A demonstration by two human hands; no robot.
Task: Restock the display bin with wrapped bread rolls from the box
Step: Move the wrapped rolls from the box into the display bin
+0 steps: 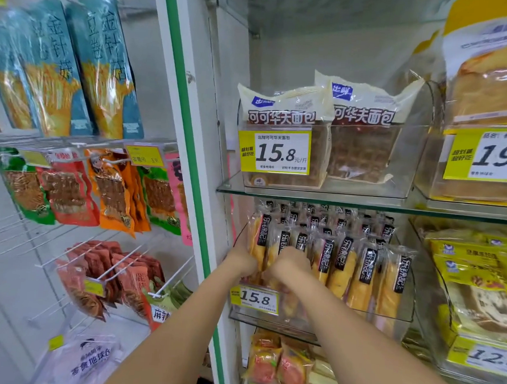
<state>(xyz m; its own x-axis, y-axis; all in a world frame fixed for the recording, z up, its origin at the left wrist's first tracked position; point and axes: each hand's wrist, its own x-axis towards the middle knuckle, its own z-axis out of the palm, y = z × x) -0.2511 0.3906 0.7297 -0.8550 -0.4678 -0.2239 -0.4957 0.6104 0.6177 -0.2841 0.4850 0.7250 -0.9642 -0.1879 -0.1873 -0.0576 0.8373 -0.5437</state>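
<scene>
Because each one is sealed in clear film, the wrapped bread rolls show their long golden-yellow crust, and a black label with white characters runs down the upper part of every wrapper. They stand upright in tight rows, front to back, inside the clear display bin on the middle level of the case, under a glass shelf. A yellow-and-white price tag reading 15.8 is fixed to the bin's front left corner.

Both hands are in the bin's front left part, close together. The left hand is against the leftmost rolls and the right hand is just beside it, over the next rolls. The fingers of both bend down among the wrappers, but they are blurred, so I cannot tell whether either hand grips a roll.

Above the glass shelf, two cocoa waffle bread packs stand in another clear bin. Yellow packs fill the bin to the right. A green-edged white frame bounds the case on the left, and beyond it snack pouches hang on wire hooks.
</scene>
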